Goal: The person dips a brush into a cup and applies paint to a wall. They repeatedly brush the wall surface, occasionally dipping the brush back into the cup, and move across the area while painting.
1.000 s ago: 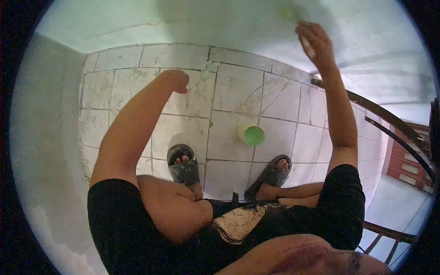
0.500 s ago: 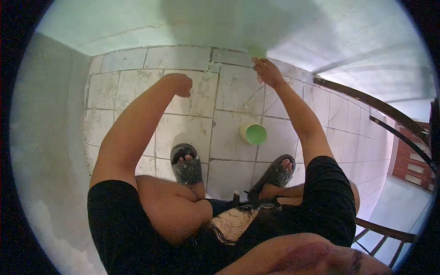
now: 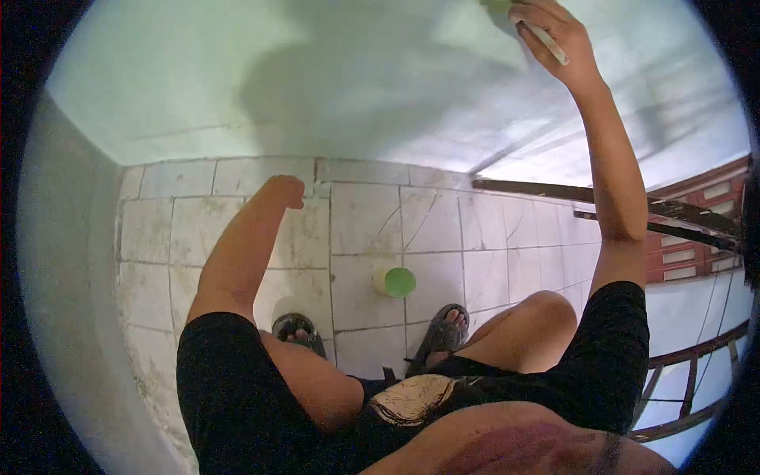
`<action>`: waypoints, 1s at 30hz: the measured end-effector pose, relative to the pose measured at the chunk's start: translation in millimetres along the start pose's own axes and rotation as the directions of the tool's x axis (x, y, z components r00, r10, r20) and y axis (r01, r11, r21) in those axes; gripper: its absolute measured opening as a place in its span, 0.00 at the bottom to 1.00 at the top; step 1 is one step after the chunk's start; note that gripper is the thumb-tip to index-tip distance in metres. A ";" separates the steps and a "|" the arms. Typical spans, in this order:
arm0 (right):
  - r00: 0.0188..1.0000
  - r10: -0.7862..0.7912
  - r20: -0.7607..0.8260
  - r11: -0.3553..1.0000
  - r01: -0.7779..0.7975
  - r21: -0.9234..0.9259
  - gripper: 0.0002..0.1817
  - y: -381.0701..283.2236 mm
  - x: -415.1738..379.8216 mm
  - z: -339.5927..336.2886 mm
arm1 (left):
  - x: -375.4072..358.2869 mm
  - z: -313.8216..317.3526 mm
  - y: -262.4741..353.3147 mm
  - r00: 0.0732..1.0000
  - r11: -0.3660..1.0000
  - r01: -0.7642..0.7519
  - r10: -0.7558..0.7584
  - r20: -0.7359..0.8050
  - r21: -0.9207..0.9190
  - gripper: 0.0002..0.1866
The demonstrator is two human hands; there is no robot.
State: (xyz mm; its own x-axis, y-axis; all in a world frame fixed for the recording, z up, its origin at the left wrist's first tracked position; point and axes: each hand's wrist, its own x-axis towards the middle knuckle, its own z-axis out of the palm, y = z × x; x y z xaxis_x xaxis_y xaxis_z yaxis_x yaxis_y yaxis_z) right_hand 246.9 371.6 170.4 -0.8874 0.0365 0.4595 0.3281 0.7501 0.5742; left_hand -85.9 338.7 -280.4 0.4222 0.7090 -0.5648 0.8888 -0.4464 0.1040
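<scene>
High on the pale green wall (image 3: 356, 87), my right hand (image 3: 566, 39) is closed around a paintbrush (image 3: 546, 41). The brush handle points back down past the fingers, and its greenish head is at the top edge of the view, by the wall. My left hand (image 3: 286, 191) hangs bent at the wrist above the floor tiles, fingers curled in, with nothing seen in it. A cup of light green paint (image 3: 399, 282) stands upright on the floor, in front of and between my feet.
Dark sandals (image 3: 440, 340) are on my feet on the white tiled floor (image 3: 368, 218). To the right, a dark curved rail (image 3: 538, 189) runs behind my right forearm. Beyond it is a reddish-brown slatted piece (image 3: 689, 257). A grey wall (image 3: 75, 261) rises at left.
My right hand has moved with the paintbrush from the wall's base up and right to high on the wall. The view has tilted up; my left hand stays closed.
</scene>
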 end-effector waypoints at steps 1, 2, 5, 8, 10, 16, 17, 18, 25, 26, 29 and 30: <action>1.000 -0.007 -0.001 1.000 0.007 -0.025 0.05 4.0 -4.2 -5.0 | 6.9 -3.9 2.3 1.000 1.000 -0.003 0.003 -0.023 0.011 0.17; 0.997 0.052 -0.051 0.987 -0.059 -0.149 0.07 7.3 -16.3 -3.6 | 11.6 -5.4 4.8 0.999 1.000 0.007 -0.008 -0.048 -0.022 0.17; 0.962 0.263 -0.073 0.934 -0.272 -0.230 0.12 -3.2 -45.7 36.4 | 12.2 -13.2 13.5 0.995 0.992 0.069 -0.075 -0.060 -0.108 0.17; 0.953 0.294 0.074 0.948 -0.280 -0.150 0.15 -44.8 -83.0 105.4 | 29.6 12.4 1.3 0.999 0.995 0.048 -0.046 0.020 -0.089 0.18; 0.864 0.415 0.285 0.785 -0.498 0.368 0.15 -89.8 -108.9 138.2 | 2.2 3.8 2.8 0.998 0.998 0.023 -0.026 -0.061 -0.051 0.18; 0.941 0.103 0.322 0.915 -0.216 0.340 0.07 -41.7 -69.4 92.3 | 17.3 36.5 -12.1 0.999 0.998 0.038 -0.040 -0.032 -0.051 0.22; 0.922 0.137 0.363 0.922 -0.252 0.294 0.09 -6.5 -46.8 66.9 | 15.7 38.5 -11.1 0.986 0.999 -0.027 0.020 -0.164 -0.041 0.24; 0.953 0.220 0.209 0.907 -0.279 0.315 0.10 17.8 -19.5 31.4 | 10.8 19.6 -3.5 1.000 0.996 0.031 -0.031 -0.004 -0.078 0.25; 0.958 0.261 -0.122 0.956 -0.274 -0.107 0.09 118.7 115.1 -148.1 | -18.2 -10.5 11.2 0.974 0.997 0.045 -0.030 0.224 -0.059 0.26; 0.969 0.137 -0.203 0.955 -0.184 -0.232 0.11 119.6 120.7 -154.7 | -15.1 -8.1 13.1 0.973 0.997 0.036 -0.021 0.229 -0.062 0.26; 0.975 0.035 -0.218 0.920 -0.117 -0.373 0.10 110.8 106.7 -144.7 | -4.2 13.9 5.0 0.993 0.998 0.013 -0.006 0.121 -0.058 0.26; 0.984 0.005 -0.177 0.900 -0.081 -0.428 0.09 118.9 88.0 -124.1 | -2.5 19.3 0.8 0.996 0.999 0.009 -0.005 0.084 -0.053 0.26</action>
State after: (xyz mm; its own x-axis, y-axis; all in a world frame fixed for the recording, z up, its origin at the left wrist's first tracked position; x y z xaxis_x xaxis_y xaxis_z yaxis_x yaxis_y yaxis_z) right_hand 248.0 382.0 363.2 -0.8148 -0.0772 0.5746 0.5058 0.3898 0.7696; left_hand -89.7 326.1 -294.7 0.4017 0.6630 -0.6317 0.9007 -0.4106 0.1418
